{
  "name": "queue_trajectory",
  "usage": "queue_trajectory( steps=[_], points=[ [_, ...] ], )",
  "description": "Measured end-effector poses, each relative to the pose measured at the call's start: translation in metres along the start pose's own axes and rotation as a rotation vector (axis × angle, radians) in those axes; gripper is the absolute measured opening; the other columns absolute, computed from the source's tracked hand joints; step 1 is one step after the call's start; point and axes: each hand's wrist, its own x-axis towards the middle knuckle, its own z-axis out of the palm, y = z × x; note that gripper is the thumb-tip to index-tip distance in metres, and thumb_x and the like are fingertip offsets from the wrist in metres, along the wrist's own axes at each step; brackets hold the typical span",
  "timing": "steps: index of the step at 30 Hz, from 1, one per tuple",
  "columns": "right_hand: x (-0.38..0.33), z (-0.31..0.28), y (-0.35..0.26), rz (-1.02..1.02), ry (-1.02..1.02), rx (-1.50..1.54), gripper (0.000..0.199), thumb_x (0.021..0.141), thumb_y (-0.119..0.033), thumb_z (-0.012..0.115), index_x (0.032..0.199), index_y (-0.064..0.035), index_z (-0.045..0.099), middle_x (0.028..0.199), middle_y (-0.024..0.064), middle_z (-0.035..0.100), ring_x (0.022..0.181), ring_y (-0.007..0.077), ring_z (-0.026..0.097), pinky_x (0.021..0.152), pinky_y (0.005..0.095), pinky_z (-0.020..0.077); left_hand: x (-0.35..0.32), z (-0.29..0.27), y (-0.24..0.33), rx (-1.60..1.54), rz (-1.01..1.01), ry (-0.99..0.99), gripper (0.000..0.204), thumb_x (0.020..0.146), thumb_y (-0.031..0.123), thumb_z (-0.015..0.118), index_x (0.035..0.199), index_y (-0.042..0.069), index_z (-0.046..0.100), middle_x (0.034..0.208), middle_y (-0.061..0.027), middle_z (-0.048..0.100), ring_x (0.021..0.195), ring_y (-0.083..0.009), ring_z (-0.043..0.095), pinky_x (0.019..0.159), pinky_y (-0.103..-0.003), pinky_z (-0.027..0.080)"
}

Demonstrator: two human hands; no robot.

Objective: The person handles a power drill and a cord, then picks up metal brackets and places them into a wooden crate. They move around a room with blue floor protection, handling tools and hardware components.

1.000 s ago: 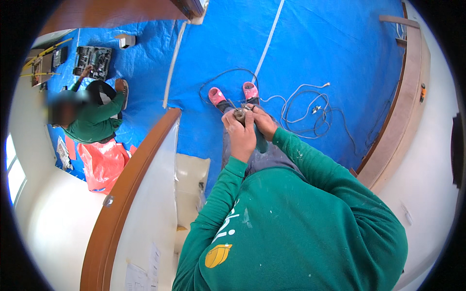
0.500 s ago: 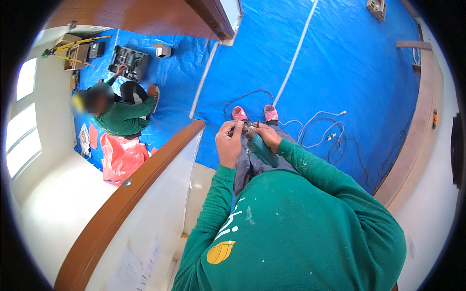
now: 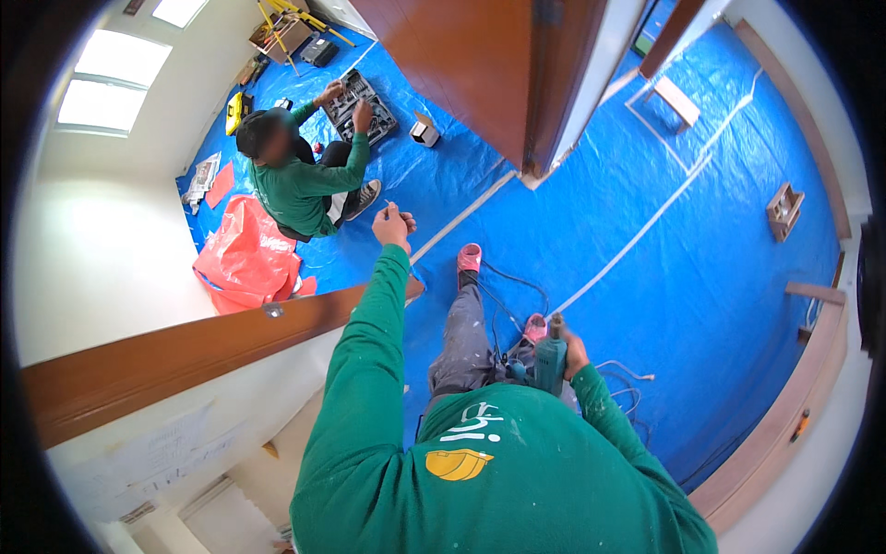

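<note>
My right hand point(image 3: 576, 353) is wrapped round a teal power drill point(image 3: 551, 358), held upright close to my body with its metal front end point(image 3: 556, 323) pointing away from me. Stretched out ahead and to the left, my left hand point(image 3: 394, 227) is closed in a pinch. A small pale tip shows at its fingers, too small to name. Beyond that hand a co-worker in a green sleeve point(image 3: 341, 171) sits on the floor, both hands raised over an open tool case point(image 3: 377, 109) with dark fittings.
A wooden door frame edge point(image 3: 203, 342) runs below my left arm; a brown door point(image 3: 452, 65) stands ahead. Blue sheeting point(image 3: 628, 222) covers the floor. Cables point(image 3: 637, 397) lie by my right foot. A red plastic sheet point(image 3: 245, 254), small white box point(image 3: 425, 130) and wooden stool point(image 3: 676, 102) are around.
My left hand has left the drill's front end and reached forward toward the co-worker. My right hand has moved right with the drill. My feet have stepped apart, and the co-worker has raised both hands.
</note>
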Motion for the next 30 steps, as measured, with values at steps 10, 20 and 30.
queue_trajectory(
  steps=[10, 20, 30],
  points=[
    [-0.003, 0.047, -0.043, -0.151, 0.045, 0.385, 0.026, 0.103, -0.035, 0.054, 0.095, -0.0109, 0.061, 0.098, 0.0171, 0.069, 0.087, 0.0389, 0.068, 0.078, 0.0548, 0.0564, 0.2, 0.006, 0.019, -0.12, 0.039, -0.02, 0.016, 0.1, 0.001, 0.056, 0.115, -0.002, 0.055, 0.083, -0.0125, 0.065, 0.059, -0.0179, 0.062, 0.049, -0.032, 0.051],
    [0.041, 0.126, -0.042, -0.027, -0.08, 0.327, 0.03, 0.103, -0.038, 0.057, 0.094, -0.0097, 0.06, 0.095, 0.0165, 0.068, 0.087, 0.0375, 0.068, 0.079, 0.0567, 0.0553, 0.304, -0.017, 0.053, -0.073, -0.037, 0.043, 0.012, 0.098, 0.007, 0.064, 0.103, -0.003, 0.063, 0.081, -0.0108, 0.067, 0.061, -0.0191, 0.067, 0.053, -0.034, 0.058],
    [0.07, 0.14, -0.049, -0.016, 0.004, 0.321, 0.027, 0.101, -0.033, 0.059, 0.096, -0.0073, 0.064, 0.1, 0.0177, 0.069, 0.089, 0.0368, 0.068, 0.082, 0.0567, 0.0551, 0.318, -0.028, 0.097, -0.077, -0.018, 0.075, 0.016, 0.098, 0.011, 0.065, 0.106, -0.003, 0.063, 0.081, -0.0117, 0.067, 0.063, -0.0183, 0.066, 0.054, -0.034, 0.057]
  ],
)
